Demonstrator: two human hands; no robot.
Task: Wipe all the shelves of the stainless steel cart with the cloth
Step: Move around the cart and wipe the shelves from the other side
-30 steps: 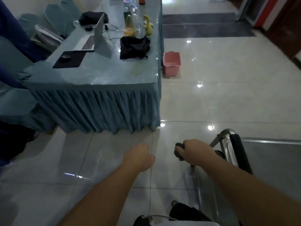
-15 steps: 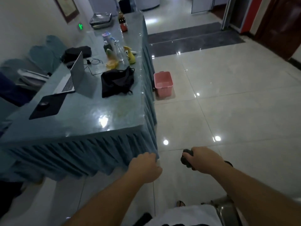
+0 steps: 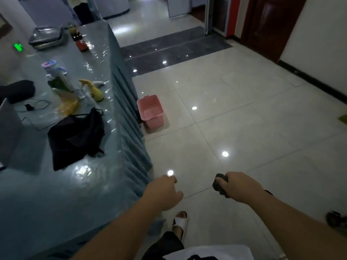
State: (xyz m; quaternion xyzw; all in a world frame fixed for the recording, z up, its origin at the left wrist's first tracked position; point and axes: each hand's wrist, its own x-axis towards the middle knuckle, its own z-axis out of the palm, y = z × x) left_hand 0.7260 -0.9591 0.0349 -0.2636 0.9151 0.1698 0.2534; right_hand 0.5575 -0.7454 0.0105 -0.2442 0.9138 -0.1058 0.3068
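My right hand (image 3: 240, 186) grips a dark bunched cloth (image 3: 219, 185), held out over the tiled floor. To its left, my left hand (image 3: 163, 192) hangs in the air with loosely curled fingers and holds nothing; it is beside the corner of the blue skirted table (image 3: 75, 184). The stainless steel cart is out of view.
The table carries a black bag (image 3: 75, 137), a yellow spray bottle (image 3: 95, 91), other bottles, cables and stacked metal trays (image 3: 47, 37). A pink plastic bin (image 3: 151, 110) stands on the floor by the table's skirt. My sandalled foot (image 3: 180, 222) is below. A dark door (image 3: 270, 25) is far right.
The view has swung away from the cart, which has left the frame, and moved forward along the table's right side. My right hand keeps hold of the cloth.
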